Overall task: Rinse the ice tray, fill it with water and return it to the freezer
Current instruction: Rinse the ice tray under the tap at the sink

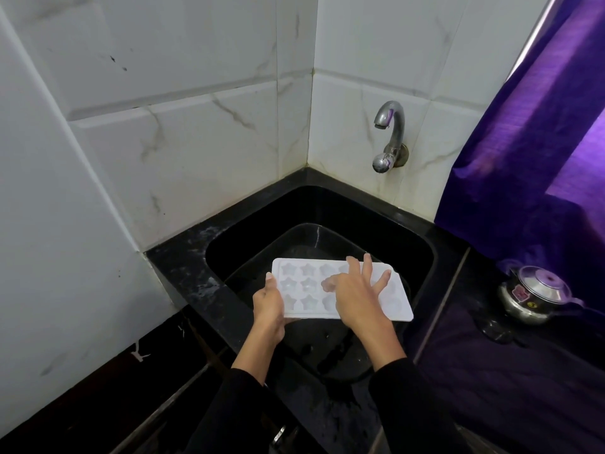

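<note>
Kettle (533,294): steel, lidded, on the dark surface (523,371), right.
Curtain (530,142): purple, above kettle.
Wall (163,126): white marbled tiles.
</note>
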`<action>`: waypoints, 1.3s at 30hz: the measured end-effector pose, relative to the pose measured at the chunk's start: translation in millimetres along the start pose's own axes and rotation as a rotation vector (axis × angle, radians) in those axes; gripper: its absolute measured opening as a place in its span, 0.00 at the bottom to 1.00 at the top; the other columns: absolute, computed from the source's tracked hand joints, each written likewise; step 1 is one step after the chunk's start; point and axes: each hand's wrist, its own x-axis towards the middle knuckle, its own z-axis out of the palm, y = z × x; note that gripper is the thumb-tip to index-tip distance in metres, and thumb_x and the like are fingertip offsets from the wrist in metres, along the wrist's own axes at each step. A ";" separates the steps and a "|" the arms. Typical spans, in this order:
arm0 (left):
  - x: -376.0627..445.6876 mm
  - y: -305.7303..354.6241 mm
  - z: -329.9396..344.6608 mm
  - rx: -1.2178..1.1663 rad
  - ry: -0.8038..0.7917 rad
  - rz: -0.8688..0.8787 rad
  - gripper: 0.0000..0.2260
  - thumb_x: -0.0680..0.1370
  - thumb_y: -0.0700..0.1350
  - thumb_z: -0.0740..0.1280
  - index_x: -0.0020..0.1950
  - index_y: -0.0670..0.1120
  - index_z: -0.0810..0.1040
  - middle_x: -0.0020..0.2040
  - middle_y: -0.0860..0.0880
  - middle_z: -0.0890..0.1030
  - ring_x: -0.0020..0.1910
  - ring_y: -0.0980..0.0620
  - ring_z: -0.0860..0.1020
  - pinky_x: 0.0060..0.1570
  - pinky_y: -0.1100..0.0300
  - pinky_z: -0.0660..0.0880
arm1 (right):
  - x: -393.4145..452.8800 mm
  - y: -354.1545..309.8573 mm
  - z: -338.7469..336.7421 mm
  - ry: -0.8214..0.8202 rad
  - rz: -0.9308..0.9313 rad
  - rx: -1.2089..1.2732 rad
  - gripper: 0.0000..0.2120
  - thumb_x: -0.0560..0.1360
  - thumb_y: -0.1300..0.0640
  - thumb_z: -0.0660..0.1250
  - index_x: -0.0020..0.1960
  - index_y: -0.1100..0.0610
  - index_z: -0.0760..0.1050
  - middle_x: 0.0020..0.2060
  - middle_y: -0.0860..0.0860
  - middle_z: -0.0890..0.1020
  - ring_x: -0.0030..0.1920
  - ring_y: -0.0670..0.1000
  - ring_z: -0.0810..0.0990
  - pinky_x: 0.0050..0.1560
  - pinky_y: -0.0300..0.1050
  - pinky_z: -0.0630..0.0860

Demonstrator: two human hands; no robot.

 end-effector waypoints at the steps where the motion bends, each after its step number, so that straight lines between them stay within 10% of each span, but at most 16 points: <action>1: 0.1 -1.3 1.1 -0.003 -0.007 0.000 0.19 0.82 0.55 0.51 0.54 0.43 0.74 0.48 0.44 0.82 0.46 0.44 0.81 0.40 0.48 0.80 | 0.1 0.0 -0.5 0.000 0.007 0.001 0.34 0.68 0.78 0.59 0.64 0.47 0.74 0.76 0.58 0.50 0.75 0.63 0.35 0.68 0.72 0.35; 39: 9.7 -3.4 3.0 -0.032 0.017 0.001 0.19 0.82 0.55 0.52 0.50 0.42 0.75 0.49 0.41 0.82 0.46 0.42 0.82 0.43 0.46 0.80 | 9.9 -31.5 -3.4 -0.028 -0.108 -0.051 0.15 0.76 0.66 0.63 0.58 0.52 0.79 0.76 0.57 0.52 0.75 0.63 0.36 0.69 0.71 0.34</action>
